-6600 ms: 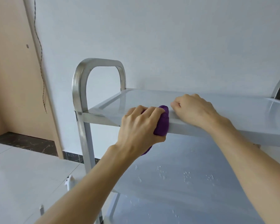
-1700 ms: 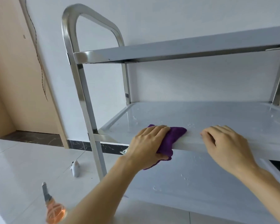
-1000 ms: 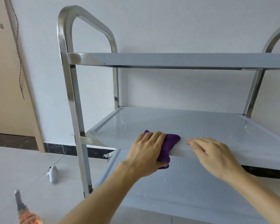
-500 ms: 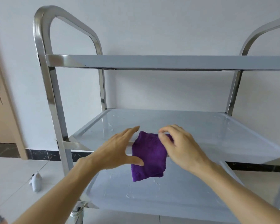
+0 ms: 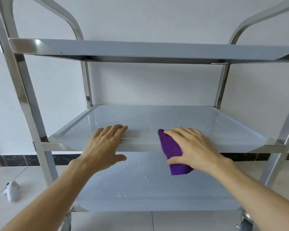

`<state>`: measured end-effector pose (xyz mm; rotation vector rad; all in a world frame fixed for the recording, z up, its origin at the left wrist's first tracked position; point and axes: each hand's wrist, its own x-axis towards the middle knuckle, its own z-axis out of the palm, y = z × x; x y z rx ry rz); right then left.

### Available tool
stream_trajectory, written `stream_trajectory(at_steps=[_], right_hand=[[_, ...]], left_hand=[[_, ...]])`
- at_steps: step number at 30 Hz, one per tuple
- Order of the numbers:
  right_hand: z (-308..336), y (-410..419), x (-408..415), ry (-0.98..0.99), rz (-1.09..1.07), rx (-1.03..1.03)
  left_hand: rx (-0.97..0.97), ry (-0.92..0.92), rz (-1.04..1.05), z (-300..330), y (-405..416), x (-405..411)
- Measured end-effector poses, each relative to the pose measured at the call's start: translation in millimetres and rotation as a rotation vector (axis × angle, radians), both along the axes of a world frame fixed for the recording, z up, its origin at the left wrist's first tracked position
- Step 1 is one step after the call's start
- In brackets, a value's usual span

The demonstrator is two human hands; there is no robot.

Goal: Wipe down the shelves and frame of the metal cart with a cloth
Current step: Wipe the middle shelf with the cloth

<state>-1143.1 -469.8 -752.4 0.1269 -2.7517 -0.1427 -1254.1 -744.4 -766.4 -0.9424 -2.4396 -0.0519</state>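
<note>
Right hand [image 5: 195, 147] grips cloth [image 5: 172, 150] on middle shelf [image 5: 232, 130] edge; left hand [image 5: 105, 144] flat, steadying. Best: press firmly, overlap strokes.

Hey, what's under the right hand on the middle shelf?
A purple cloth lies under the right hand, draped over the front edge of the middle shelf and hanging down. The part of the cloth and shelf edge beneath the palm is covered.
</note>
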Motion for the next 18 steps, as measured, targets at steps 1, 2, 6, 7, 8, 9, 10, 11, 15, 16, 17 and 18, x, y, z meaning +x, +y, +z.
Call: stream_trajectory(at_steps=[1, 2, 6, 7, 8, 9, 10, 11, 15, 16, 17, 18], right_hand=[[0.4, 15.8, 7.7, -0.006, -0.031, -0.011], [-0.3, 27.8, 13.7, -0.006, -0.057, -0.016], [-5.6, 24.3, 12.5, 0.040, -0.104, 0.061], [-6.1, 11.9, 7.5, 0.056, -0.097, 0.080], [-6.3, -3.7, 0.8, 0.072, -0.083, 0.092], [-6.7, -21.3, -7.0, 0.088, -0.063, 0.098], [-7.7, -40.0, -15.5, 0.100, -0.040, 0.097], [-9.0, -58.5, -24.2, 0.105, -0.013, 0.091], [-10.3, -85.2, -41.4, 0.119, 0.076, 0.062], [-9.2, -76.1, -38.7, 0.129, 0.100, 0.058], [-7.9, -63.0, -33.7, 0.132, 0.123, 0.052], [-6.5, -47.4, -26.8, 0.130, 0.133, 0.048]], left_hand=[[-0.016, 0.008, 0.020, -1.3, 6.8, 0.9], [-0.029, 0.018, 0.037, -2.0, 11.8, 1.9], [-0.053, 0.034, 0.064, -1.4, 19.4, 5.4], [-0.058, 0.031, 0.072, -1.3, 20.1, 6.5], [-0.060, 0.032, 0.076, -1.7, 20.2, 7.4], [-0.061, 0.035, 0.075, -2.0, 20.3, 7.8], [-0.061, 0.037, 0.070, -2.4, 19.7, 7.9], [-0.061, 0.036, 0.064, -2.5, 18.3, 8.0], [-0.011, 0.016, 0.002, -0.1, 10.2, 10.3], [-0.012, 0.017, -0.007, 0.2, 8.5, 11.0], [-0.016, 0.026, -0.011, 0.6, 6.8, 11.5], [-0.018, 0.036, -0.015, 1.2, 5.4, 12.1]])
